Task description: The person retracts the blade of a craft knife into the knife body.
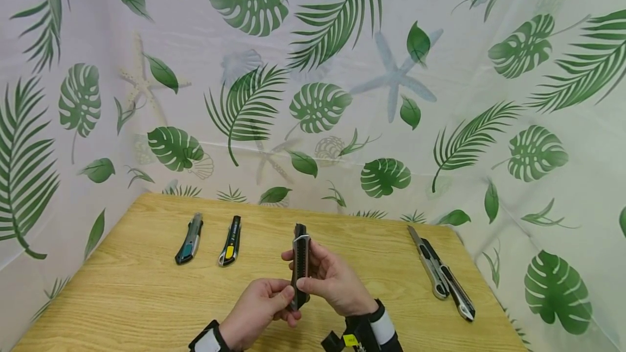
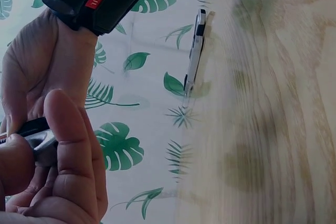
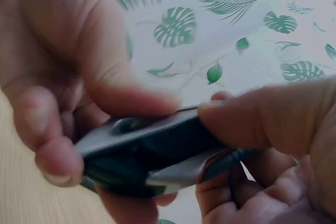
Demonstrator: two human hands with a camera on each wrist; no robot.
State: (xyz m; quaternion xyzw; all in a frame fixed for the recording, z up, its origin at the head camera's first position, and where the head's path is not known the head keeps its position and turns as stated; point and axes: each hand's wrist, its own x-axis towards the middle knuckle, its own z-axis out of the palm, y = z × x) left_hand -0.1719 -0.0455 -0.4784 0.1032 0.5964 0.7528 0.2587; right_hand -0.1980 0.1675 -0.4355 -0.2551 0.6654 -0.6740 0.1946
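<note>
A dark utility knife (image 1: 300,257) is held above the table by both hands, roughly upright in the head view. My left hand (image 1: 264,303) pinches its lower end between thumb and fingers. From the other side, my right hand (image 1: 339,281) grips the handle, thumb on the near face and fingers behind. In the right wrist view the utility knife (image 3: 142,156) shows a silver edge and a ribbed dark side, somewhat blurred. Only a grey and black end of the knife (image 2: 44,145) shows between the fingers in the left wrist view.
On the wooden table (image 1: 146,297) lie a grey and teal utility knife (image 1: 189,240) and a black one with a yellow slider (image 1: 231,240), left of the hands. Two silver and black utility knives (image 1: 430,265) lie touching at the right. A leaf-print cloth (image 1: 313,151) hangs behind.
</note>
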